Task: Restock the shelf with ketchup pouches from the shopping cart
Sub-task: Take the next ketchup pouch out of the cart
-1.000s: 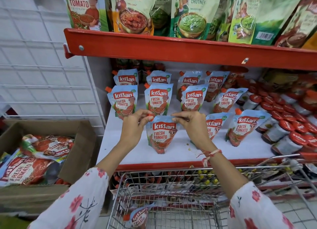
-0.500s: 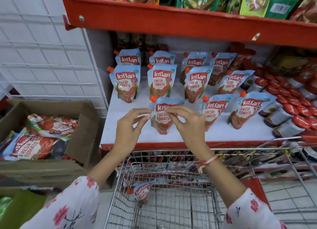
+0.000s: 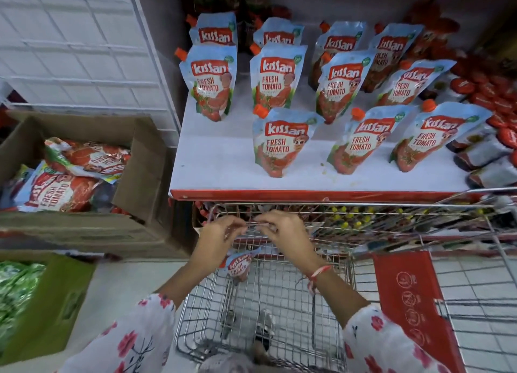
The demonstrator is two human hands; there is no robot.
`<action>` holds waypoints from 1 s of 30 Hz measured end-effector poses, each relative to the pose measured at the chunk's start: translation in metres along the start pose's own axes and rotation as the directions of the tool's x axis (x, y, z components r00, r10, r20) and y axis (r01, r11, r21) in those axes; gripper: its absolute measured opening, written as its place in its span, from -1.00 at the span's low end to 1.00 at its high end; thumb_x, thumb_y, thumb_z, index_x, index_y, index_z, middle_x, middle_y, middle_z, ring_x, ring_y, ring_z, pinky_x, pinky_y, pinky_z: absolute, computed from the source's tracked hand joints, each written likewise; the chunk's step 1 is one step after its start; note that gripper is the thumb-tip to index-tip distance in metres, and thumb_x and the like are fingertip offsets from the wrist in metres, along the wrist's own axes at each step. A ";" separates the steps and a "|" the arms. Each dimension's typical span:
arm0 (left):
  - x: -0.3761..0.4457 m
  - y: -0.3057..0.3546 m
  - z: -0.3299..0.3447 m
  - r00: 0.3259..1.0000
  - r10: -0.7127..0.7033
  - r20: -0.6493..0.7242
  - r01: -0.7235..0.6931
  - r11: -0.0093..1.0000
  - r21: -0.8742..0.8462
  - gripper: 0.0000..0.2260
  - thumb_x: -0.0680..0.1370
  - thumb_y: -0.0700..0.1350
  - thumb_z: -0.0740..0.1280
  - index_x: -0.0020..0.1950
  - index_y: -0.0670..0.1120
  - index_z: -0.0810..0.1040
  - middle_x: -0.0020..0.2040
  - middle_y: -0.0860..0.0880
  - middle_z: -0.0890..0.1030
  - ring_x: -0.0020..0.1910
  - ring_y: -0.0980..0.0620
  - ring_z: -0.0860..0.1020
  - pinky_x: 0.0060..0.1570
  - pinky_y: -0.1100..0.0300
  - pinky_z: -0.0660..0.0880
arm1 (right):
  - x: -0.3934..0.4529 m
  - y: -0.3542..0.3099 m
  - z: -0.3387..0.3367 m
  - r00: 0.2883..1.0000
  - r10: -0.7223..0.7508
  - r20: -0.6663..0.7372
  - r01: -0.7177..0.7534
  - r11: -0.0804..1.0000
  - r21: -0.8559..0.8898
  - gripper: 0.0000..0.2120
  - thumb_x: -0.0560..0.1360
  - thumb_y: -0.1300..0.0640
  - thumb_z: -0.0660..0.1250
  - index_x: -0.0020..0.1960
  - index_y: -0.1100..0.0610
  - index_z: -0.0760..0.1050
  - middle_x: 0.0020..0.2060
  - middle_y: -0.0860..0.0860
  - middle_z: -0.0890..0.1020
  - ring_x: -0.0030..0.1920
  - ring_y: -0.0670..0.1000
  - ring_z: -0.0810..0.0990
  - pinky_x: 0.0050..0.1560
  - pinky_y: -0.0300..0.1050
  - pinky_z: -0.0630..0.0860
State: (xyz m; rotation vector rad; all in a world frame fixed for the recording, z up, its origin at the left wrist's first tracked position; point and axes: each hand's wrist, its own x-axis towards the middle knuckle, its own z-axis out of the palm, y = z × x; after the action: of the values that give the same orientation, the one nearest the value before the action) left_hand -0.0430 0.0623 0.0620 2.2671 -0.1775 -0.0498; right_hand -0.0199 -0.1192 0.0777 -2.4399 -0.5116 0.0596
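Several light-blue ketchup pouches with orange caps stand in rows on the white shelf. The front-left pouch stands free, upright. Both hands hover over the wire shopping cart, below the shelf's red front edge. My left hand and my right hand hold nothing, with fingers loosely curled and fingertips close together. One ketchup pouch lies in the cart, just under my left hand and partly hidden by it.
A cardboard box with large tomato pouches sits left of the shelf. A green carton stands lower left. Red-capped packs lie at the shelf's right. The cart's red seat flap hangs at the right.
Both hands let go of the front pouch, which now stands on the shelf, and drew back down over the cart. The camera tilted downward.
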 end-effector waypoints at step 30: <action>-0.018 -0.057 0.049 0.845 -0.398 0.357 0.137 0.806 0.576 -0.74 0.54 -0.08 0.29 0.19 -0.14 0.49 0.10 -0.15 0.61 0.07 -0.09 0.57 0.08 0.12 0.52 | -0.029 0.044 0.074 0.884 0.288 0.367 -0.203 0.946 -0.254 -0.73 0.54 0.23 0.26 0.22 0.08 0.50 -0.02 0.15 0.67 -0.16 0.07 0.61 -0.02 -0.14 0.62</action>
State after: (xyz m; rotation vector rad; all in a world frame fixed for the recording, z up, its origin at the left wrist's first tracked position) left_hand -0.0592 0.0645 -0.0139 2.7899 -0.1133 -0.8030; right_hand -0.0440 -0.1183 -0.0100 -2.6988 -0.3897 0.6576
